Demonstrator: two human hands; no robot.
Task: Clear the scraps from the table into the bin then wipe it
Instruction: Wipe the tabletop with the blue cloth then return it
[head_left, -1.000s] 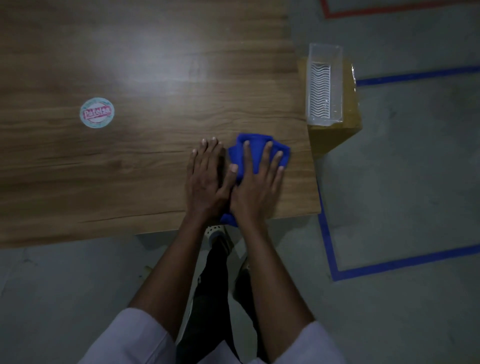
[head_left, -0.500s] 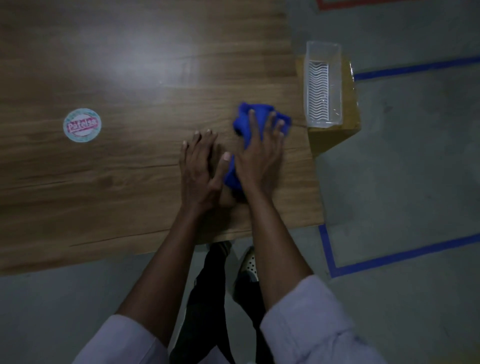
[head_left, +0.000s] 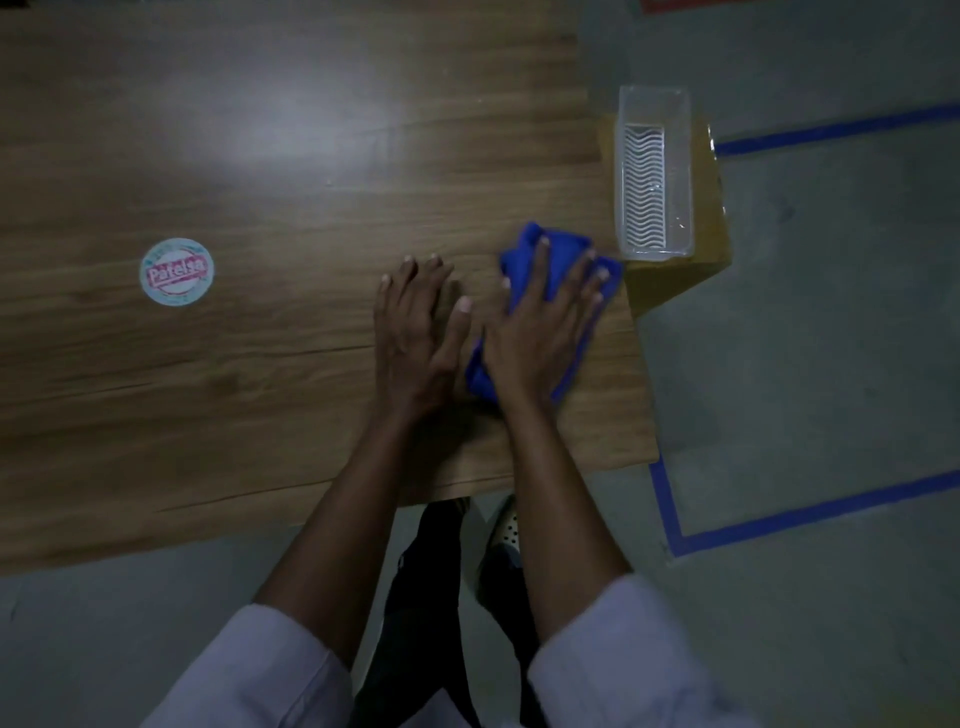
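both palms flat: right hand (head_left: 535, 343) presses the blue cloth (head_left: 563, 260), left hand (head_left: 415, 332) empty on the table (head_left: 260, 389); even, overlapping strokes would work best.

Right hand (head_left: 540, 338) flat on blue cloth (head_left: 558, 254); left hand (head_left: 415, 322) on table (head_left: 260, 389).

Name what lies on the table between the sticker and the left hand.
Nothing: in the head view, only bare wood of the table runs from the sticker to the left hand.
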